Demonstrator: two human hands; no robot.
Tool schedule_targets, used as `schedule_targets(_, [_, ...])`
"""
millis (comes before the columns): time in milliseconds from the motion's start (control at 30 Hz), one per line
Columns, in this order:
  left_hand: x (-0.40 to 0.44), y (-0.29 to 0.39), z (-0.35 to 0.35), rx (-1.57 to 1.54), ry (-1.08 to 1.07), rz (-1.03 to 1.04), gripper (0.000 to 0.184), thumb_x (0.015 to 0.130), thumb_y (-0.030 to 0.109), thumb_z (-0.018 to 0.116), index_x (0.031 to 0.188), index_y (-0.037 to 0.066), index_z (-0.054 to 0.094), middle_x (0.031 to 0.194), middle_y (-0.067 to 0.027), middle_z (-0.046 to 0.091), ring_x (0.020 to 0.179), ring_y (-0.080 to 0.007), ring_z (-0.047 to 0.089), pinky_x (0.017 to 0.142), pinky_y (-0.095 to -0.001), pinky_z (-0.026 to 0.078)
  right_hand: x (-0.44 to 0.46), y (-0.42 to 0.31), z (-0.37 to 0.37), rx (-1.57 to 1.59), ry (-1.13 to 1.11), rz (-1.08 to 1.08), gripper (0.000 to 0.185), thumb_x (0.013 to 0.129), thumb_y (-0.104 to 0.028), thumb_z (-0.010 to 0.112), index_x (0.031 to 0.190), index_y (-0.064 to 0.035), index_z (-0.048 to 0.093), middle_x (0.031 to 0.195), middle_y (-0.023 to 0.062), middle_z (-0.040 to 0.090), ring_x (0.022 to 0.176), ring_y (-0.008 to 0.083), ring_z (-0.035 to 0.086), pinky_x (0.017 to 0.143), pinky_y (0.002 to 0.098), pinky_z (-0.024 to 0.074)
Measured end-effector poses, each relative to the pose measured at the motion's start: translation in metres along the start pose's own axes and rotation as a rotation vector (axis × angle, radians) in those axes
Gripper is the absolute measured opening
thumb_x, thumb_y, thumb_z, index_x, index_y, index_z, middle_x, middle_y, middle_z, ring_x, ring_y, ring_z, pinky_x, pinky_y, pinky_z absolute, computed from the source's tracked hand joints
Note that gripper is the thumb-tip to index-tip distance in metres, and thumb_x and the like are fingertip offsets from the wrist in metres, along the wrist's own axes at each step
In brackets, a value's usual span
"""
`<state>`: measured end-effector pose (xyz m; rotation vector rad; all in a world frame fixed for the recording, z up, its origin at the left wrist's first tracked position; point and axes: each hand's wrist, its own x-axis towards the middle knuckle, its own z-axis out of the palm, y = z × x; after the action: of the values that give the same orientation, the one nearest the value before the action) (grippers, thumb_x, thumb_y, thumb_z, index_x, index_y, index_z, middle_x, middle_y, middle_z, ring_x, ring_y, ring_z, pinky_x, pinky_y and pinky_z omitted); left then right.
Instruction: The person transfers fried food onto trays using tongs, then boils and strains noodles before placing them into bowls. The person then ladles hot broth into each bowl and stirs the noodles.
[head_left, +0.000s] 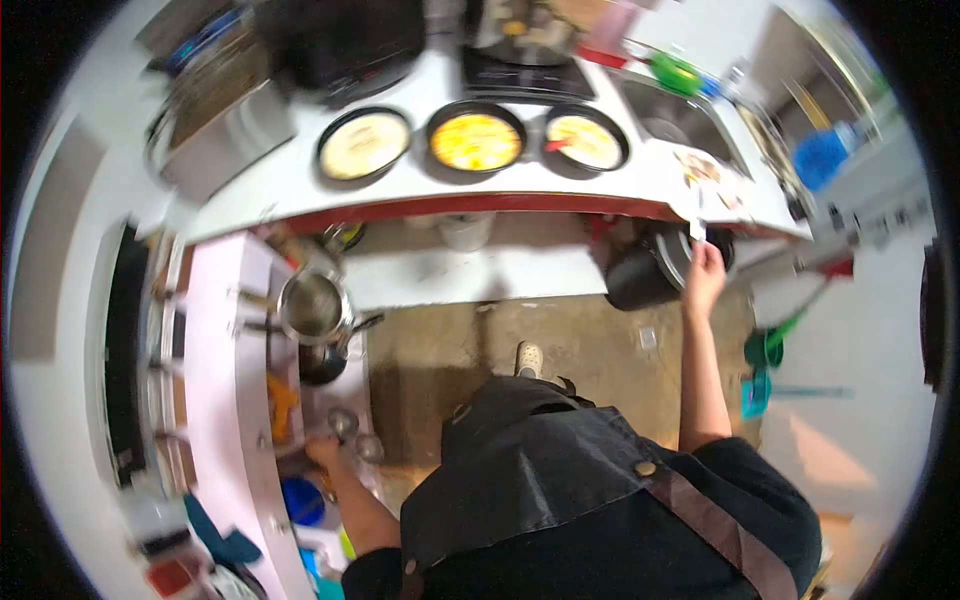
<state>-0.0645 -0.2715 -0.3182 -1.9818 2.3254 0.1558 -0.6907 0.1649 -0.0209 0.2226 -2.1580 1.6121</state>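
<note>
My right hand point(706, 272) reaches forward to the counter's right end. Its fingers are closed on a small white flat object point(697, 229), whose kind I cannot make out. Just beyond it, a white sheet point(725, 190) with food scraps lies at the counter edge. My left hand point(322, 450) is low at the pink shelf unit point(215, 330), near two metal ladle-like bowls point(343, 422); blur hides its fingers. Three round dark pans stand in a row: one with pale filling point(365, 146), one with yellow filling point(476, 142), one with pale filling and a red piece point(588, 142).
Behind the pans are a black cooktop point(525, 82) and a black appliance point(340, 50). A sink point(680, 110) lies at the right. Below the counter, a black bin point(645, 270) stands near my right hand. Pots point(312, 305) sit on the left shelf.
</note>
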Motion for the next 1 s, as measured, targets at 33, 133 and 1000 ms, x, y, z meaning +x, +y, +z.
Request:
schedule_targets(33, [0.000,0.004,-0.005,0.090,0.040,0.092,0.047,0.069,0.029,0.063,0.102,-0.004,0.061,0.101,-0.0210,0.061,0.090,-0.0341,0.058,0.079,-0.0461,0.044,-0.001,0.003,0.003,0.035,-0.011,-0.029,0.020,0.091,-0.016,0.054,0.096,0.0024,0.060,0.085,0.0040,0.060,0.079,0.0114,0.052,0.074,0.0266,0.0439])
schedule_targets(133, [-0.021,0.035,-0.021,-0.330,-0.080,-0.292,0.034,0.074,0.027,0.063,0.093,-0.001,0.059,0.087,-0.0155,0.060,0.075,-0.0277,0.057,0.066,-0.0388,0.046,-0.001,-0.006,0.020,0.291,-0.111,0.143,0.015,0.090,-0.014,0.056,0.096,-0.0011,0.062,0.080,-0.0030,0.056,0.071,0.0054,0.047,0.064,0.0202,0.0384])
schedule_targets(1000, [-0.146,0.547,-0.366,-1.559,-0.163,0.251,0.027,0.098,0.033,0.038,0.112,0.012,0.044,0.075,0.0015,0.042,0.046,-0.0042,0.031,0.041,-0.0176,0.025,0.124,-0.099,0.233,-0.219,-1.245,-1.535,0.022,0.069,-0.010,0.063,0.091,-0.0088,0.064,0.096,0.0036,0.060,0.099,0.0223,0.049,0.087,0.0353,0.0388])
